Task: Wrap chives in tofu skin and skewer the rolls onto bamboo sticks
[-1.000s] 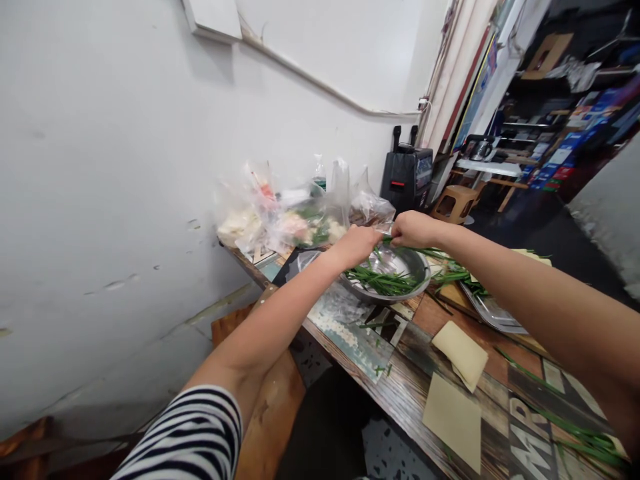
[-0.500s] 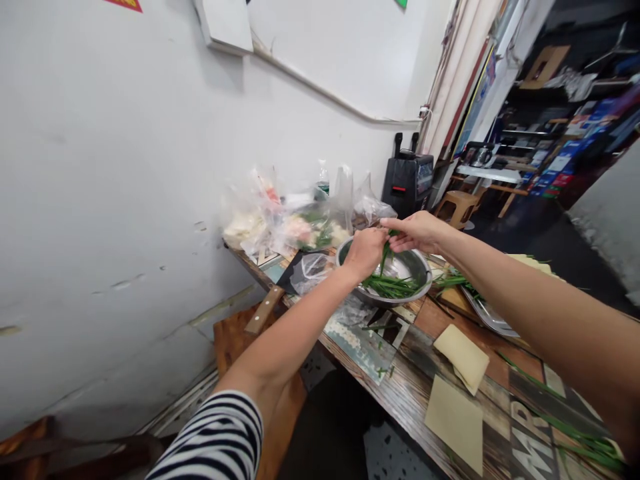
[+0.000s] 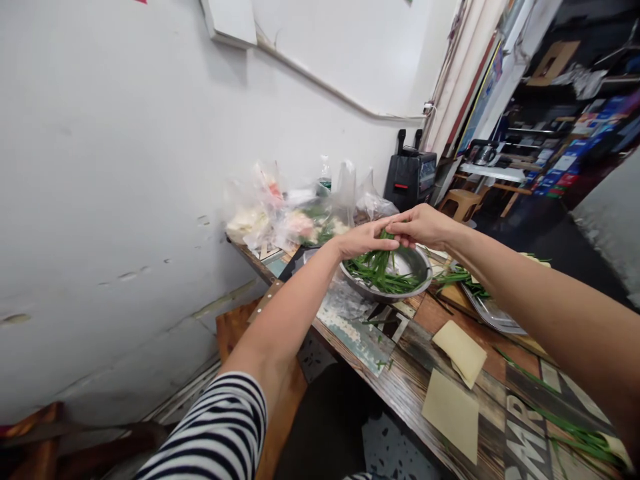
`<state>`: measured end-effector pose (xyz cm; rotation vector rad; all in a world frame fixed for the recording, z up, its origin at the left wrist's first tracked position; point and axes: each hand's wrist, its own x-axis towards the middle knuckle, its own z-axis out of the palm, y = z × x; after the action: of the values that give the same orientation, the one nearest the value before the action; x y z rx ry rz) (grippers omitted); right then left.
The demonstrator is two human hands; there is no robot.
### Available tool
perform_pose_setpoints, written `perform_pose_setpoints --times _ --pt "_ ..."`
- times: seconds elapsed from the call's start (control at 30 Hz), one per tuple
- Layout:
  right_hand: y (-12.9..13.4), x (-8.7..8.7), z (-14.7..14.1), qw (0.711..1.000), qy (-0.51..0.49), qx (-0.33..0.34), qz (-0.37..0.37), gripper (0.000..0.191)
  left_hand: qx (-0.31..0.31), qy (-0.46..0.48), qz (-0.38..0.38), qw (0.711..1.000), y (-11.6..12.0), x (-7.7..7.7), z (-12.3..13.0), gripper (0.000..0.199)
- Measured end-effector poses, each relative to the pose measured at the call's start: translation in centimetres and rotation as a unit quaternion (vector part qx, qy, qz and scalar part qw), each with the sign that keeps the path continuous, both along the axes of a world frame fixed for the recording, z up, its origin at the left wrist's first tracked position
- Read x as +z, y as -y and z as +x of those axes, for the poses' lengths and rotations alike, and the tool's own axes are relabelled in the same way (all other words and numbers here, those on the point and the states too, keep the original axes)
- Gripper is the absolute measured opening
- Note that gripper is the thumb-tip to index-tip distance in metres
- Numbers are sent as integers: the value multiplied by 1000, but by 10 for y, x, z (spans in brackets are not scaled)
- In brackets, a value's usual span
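Note:
Over a steel bowl [image 3: 428, 277], both my hands are close together around a bunch of green chives [image 3: 381, 261]. My left hand [image 3: 363, 241] has its thumb and fingers closed around the strands, palm down. From the other side, my right hand [image 3: 424, 225] pinches the top of the same bunch with bent fingers. The strands hang from my hands into the bowl, where more chives lie against its near side. Part of the bunch is hidden behind my fingers.
Pale yellow bean curd sheets [image 3: 461, 350] lie on the wooden table near me, with loose chives [image 3: 583, 437] farther right. A metal tray [image 3: 493, 319] stands right of the bowl. Plastic bags [image 3: 263, 220], a bottle [image 3: 325, 177] and a black speaker [image 3: 411, 179] are along the wall.
My left hand has opened out from a tighter grip and re-closed flatter around the bunch. More chives now hang into the bowl's left side. The camera view has shifted slightly.

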<state>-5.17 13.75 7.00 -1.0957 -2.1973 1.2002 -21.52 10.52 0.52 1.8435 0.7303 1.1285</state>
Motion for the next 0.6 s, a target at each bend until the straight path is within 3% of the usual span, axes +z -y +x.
perform_pose_setpoints --times 0.07,0.17,0.27,0.4,0.47,0.6 --pt "-2 3 1 1000 -19 13 -8 10 -46 33 -45 997 -1 4 3 46" --pt "-6 1 3 999 -34 -27 -2 16 -43 64 -129 989 -2 3 11 19" --pt "-8 -7 4 996 -42 -74 6 24 27 53 -156 986 -6 -2 22 13" --pt "-5 -18 1 987 -48 -148 39 33 127 -19 -113 985 -13 -5 35 14" --pt "-5 -21 0 981 -59 -176 56 30 109 1 -125 986 -14 -5 36 11" --pt "-7 -19 4 985 -27 -160 60 19 -5 67 -214 974 -9 -5 29 18"
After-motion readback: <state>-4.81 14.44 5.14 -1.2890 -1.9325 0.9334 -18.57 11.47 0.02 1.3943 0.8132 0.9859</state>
